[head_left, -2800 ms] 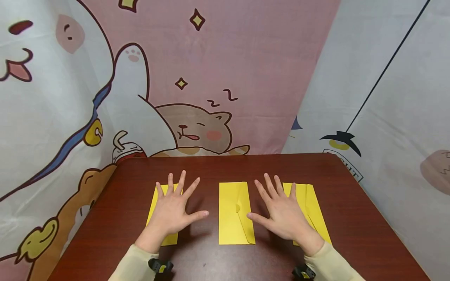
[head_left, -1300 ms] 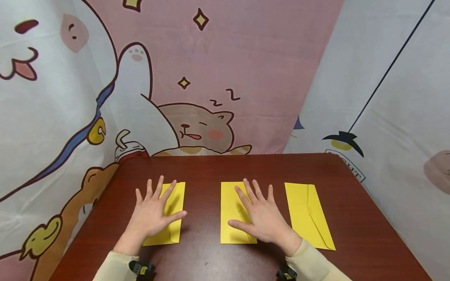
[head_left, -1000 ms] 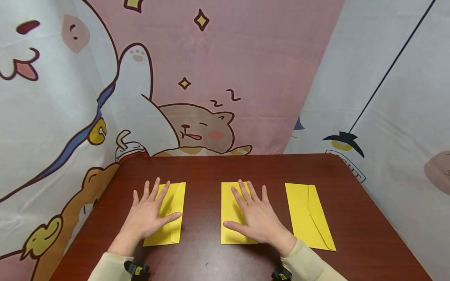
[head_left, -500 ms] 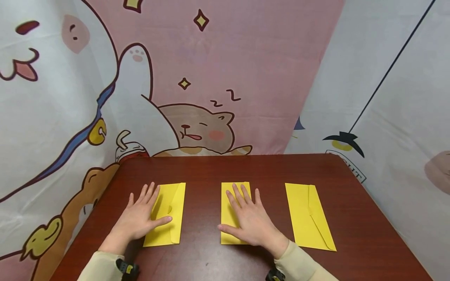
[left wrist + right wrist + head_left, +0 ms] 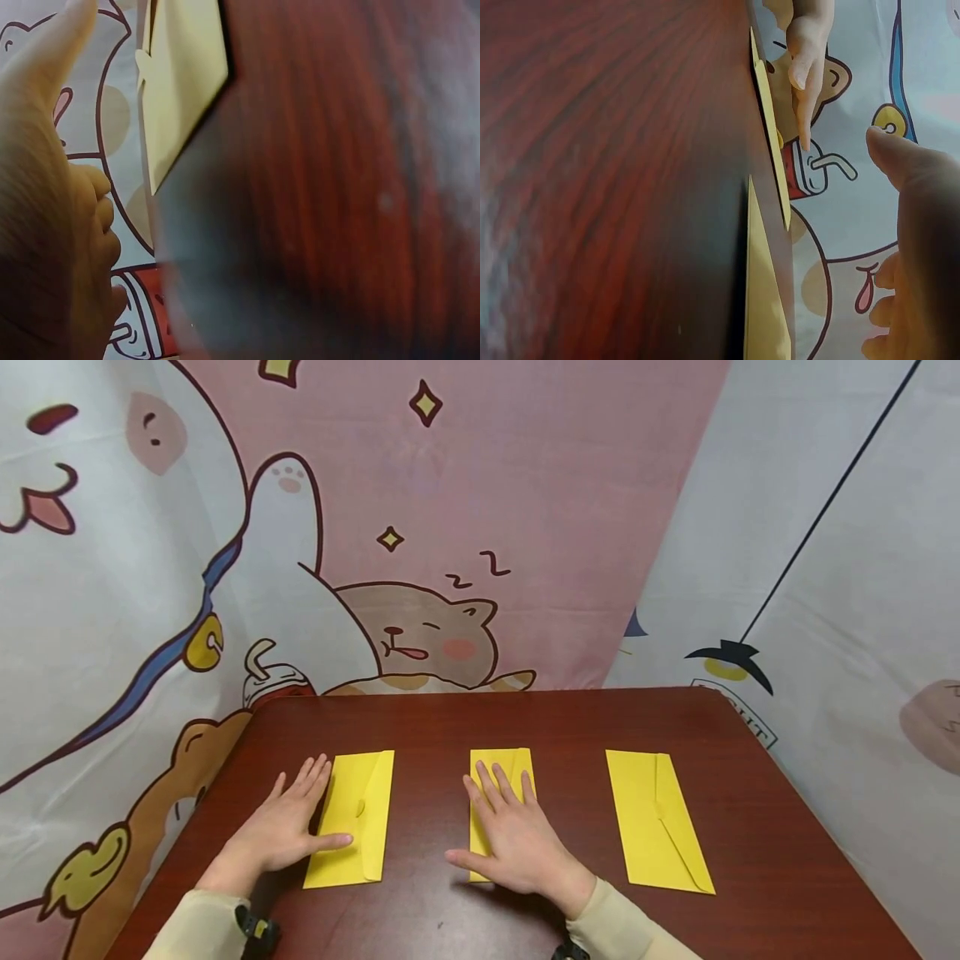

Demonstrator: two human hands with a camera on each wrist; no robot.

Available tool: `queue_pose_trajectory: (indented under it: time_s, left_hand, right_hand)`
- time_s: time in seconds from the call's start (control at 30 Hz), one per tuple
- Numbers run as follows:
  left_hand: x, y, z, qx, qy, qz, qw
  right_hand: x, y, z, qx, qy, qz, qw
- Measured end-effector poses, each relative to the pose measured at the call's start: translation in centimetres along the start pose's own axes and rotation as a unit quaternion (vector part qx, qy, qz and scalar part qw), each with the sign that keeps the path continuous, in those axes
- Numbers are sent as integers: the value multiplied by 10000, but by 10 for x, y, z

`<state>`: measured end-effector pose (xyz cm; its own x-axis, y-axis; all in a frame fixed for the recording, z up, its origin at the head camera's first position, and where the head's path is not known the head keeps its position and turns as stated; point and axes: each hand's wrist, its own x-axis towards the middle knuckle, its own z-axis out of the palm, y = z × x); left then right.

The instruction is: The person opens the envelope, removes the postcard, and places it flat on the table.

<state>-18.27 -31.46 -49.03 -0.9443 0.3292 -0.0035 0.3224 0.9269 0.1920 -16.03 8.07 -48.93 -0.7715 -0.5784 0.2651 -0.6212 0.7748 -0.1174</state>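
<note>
Three yellow envelopes lie flat in a row on the dark red-brown table. My left hand (image 5: 277, 828) hovers over the left edge of the left envelope (image 5: 358, 818), thumb out across it and fingers straight. Over the middle envelope (image 5: 517, 762) is my right hand (image 5: 517, 843), fingers spread, hiding most of it. The right envelope (image 5: 660, 818) lies uncovered, its flap seam showing. In the left wrist view the left hand (image 5: 52, 187) stands above the table, apart from an envelope (image 5: 184, 82). In the right wrist view the right hand (image 5: 922, 247) is likewise raised above an envelope (image 5: 763, 292).
The table (image 5: 450, 718) has rounded far corners. Behind it hangs a cloth backdrop (image 5: 540, 527) with cartoon animals. A dark wrist strap (image 5: 255, 931) sits at the left cuff, another (image 5: 570, 950) at the right cuff.
Both hands have shifted left and lower: the right from beside the right envelope to over the middle one, the left towards the left envelope's outer edge. The envelopes stay in place.
</note>
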Motion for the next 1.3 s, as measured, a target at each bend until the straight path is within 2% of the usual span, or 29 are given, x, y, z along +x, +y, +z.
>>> queue_pose_trajectory:
  time_s: [0.33, 0.63, 1.03, 1.3]
  left_hand:
    - [2, -11, 4, -3, -136, 233, 9996]
    - [6, -18, 7, -66, -342, 121, 9993]
    - [11, -20, 2, -81, -1083, 61, 9941]
    - [15, -18, -1, 55, -1200, 19, 9928]
  right_hand:
    - [7, -14, 2, 98, -165, -22, 9998]
    - [16, -26, 8, 65, -291, -93, 9995]
    - [25, -39, 11, 257, -519, -110, 9983]
    - [31, -44, 12, 269, -596, -167, 9977]
